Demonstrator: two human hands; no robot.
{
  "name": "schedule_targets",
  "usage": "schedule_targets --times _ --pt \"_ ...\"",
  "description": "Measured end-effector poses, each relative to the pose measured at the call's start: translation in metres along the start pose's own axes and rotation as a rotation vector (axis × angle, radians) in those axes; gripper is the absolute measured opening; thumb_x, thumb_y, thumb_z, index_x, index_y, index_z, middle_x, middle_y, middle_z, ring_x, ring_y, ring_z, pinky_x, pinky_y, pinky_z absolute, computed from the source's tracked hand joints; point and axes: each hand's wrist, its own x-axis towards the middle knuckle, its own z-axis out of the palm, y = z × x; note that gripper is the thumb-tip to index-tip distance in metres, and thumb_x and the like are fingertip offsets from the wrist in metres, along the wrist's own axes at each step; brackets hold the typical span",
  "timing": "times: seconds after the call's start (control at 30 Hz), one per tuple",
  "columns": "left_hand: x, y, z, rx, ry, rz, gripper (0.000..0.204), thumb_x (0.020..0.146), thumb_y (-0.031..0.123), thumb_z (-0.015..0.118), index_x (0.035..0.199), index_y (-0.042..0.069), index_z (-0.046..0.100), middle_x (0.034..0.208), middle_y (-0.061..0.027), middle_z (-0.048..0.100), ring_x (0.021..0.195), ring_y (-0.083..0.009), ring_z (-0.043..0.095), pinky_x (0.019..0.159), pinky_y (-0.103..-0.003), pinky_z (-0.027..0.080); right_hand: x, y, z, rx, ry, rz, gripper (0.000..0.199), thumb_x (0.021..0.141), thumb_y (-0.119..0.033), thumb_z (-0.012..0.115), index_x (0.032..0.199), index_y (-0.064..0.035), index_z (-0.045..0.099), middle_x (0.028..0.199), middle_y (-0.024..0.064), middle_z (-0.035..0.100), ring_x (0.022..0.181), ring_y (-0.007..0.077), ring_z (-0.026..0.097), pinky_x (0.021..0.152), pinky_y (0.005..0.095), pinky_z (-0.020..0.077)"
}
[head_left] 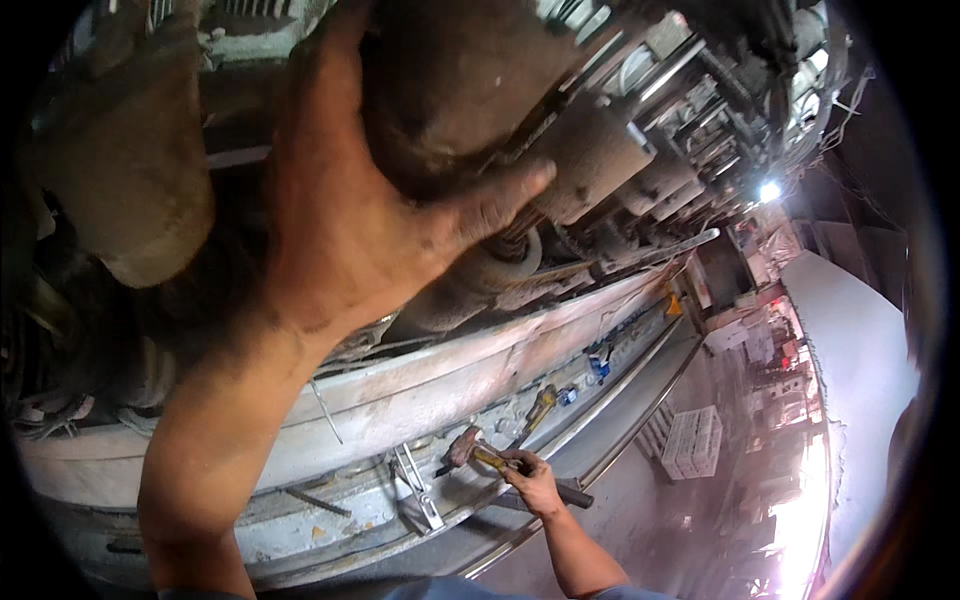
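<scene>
My left hand reaches up close to the camera and grips a dark, grimy cylindrical machine part from below. Its thumb stretches along the part's underside to the right, while the other fingers run up its left side, their tips hidden. Lower down, my right hand is closed round the handle of a hammer. The hammer has a rusty reddish head, which points left above the machine's pale ledge, and a yellowish handle. A dark bar end shows just past this hand; whether it belongs to the hammer I cannot tell.
More grimy cylinders line the machine to the right. On the ledge lie a metal bracket, a yellow-and-dark tool, a thin rod and small blue items. A white slatted crate stands on the floor; a bright lamp shines behind.
</scene>
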Motion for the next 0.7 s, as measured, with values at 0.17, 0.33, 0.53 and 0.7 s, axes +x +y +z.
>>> schedule_targets --times 0.17,0.33,0.53,0.7 --pt "0.035 0.036 -0.022 0.178 -0.085 -0.230 0.095 0.074 0.027 0.095 0.149 0.005 0.041 0.132 -0.0173 0.059 0.121 -0.0289 0.061 0.105 -0.041 0.054 -0.024 -0.079 0.000 0.022 0.144 -0.101 0.019 0.097 -0.009 0.073 0.111 0.0025 0.072 0.098 0.0069 0.072 0.088 0.0135 0.065 0.079 0.0280 0.0534" --pt "0.051 0.046 -0.028 0.255 -0.126 -0.227 0.093 0.074 0.027 0.094 0.148 0.004 0.042 0.133 -0.0181 0.057 0.122 -0.0325 0.060 0.106 -0.045 0.050 -0.005 -0.080 0.004 -0.372 0.349 -0.414 0.031 0.104 -0.037 0.062 0.097 -0.0067 0.064 0.076 -0.0001 0.057 0.071 0.0132 0.054 0.066 0.0328 0.0458" --pt "0.041 0.044 -0.026 0.197 0.017 -0.142 0.093 0.070 0.032 0.094 0.146 0.005 0.046 0.125 -0.0213 0.054 0.116 -0.0374 0.053 0.099 -0.050 0.045 -0.017 -0.280 0.013 0.664 -0.321 0.070 0.028 0.105 -0.044 0.060 0.107 -0.0166 0.057 0.072 -0.0036 0.047 0.063 0.0119 0.046 0.058 0.0300 0.0393" --pt "0.043 0.050 -0.036 0.213 -0.075 -0.168 0.096 0.074 0.036 0.093 0.150 0.008 0.041 0.132 -0.0202 0.053 0.122 -0.0354 0.054 0.102 -0.048 0.046 -0.067 -0.293 0.034 0.360 -0.288 0.126 0.041 0.107 -0.034 0.059 0.138 -0.0074 0.057 0.082 -0.0018 0.053 0.070 0.0114 0.050 0.061 0.0245 0.0402"
